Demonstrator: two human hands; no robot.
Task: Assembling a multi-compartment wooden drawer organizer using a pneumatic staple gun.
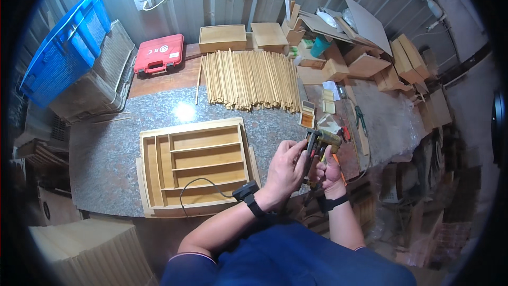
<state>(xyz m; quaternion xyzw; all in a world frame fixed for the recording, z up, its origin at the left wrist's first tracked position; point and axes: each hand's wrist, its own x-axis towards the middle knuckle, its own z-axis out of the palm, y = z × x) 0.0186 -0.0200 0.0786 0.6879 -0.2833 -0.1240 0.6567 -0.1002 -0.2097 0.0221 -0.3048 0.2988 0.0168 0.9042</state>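
Note:
In front of my body I hold a nail gun [329,139] with a worn olive-yellow head and a black magazine, to the right of the wooden tray. My left hand [287,165] pinches the magazine, fingers bent around its upper end. Around the tool's handle my right hand [329,173] is closed, thumb pointing up; the palm side is partly hidden. An orange hose shows just below it. The divided wooden drawer tray [206,168] lies flat on the stone tabletop left of my hands, with several long and short compartments.
Behind the tray lies a wide row of thin wooden strips [251,80]. A red tool case [159,54] and blue crate [66,55] are at the back left. Small boxes of fasteners [307,115], pliers [361,118] and wooden boxes [365,63] sit on the right.

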